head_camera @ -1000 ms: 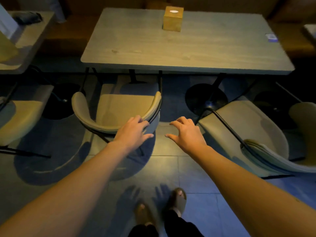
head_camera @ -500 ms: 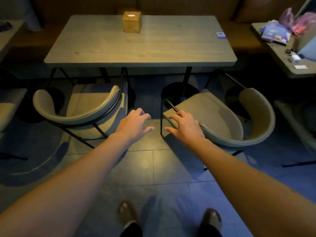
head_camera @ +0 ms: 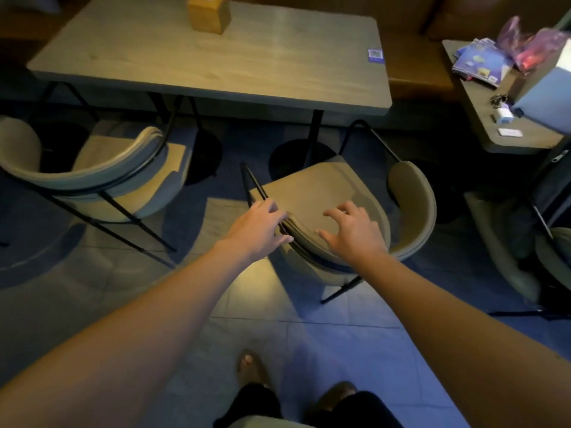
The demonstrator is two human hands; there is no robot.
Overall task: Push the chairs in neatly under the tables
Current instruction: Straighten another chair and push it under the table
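Note:
A grey rectangular table [head_camera: 247, 72] stands ahead. The left chair [head_camera: 102, 171] sits with its seat partly under the table edge, its curved back toward me. The right chair [head_camera: 318, 189] stands turned askew, out from the table, its curved backrest running from near my hands round to the right. My left hand [head_camera: 262, 231] curls around the near left end of that backrest, fingers over it and thumb beneath. Just to its right, my right hand [head_camera: 353, 234] lies over the backrest top, fingers spread.
A wooden tissue box [head_camera: 209, 14] and a small blue card [head_camera: 375, 55] are on the table. A side table [head_camera: 500, 140] at right carries packets and small items. Another chair [head_camera: 553, 254] stands at far right. My feet [head_camera: 296, 390] are on the tiled floor.
The view has swung from the left chair to the right chair. Both hands moved forward onto its backrest, and the left hand closed on its end.

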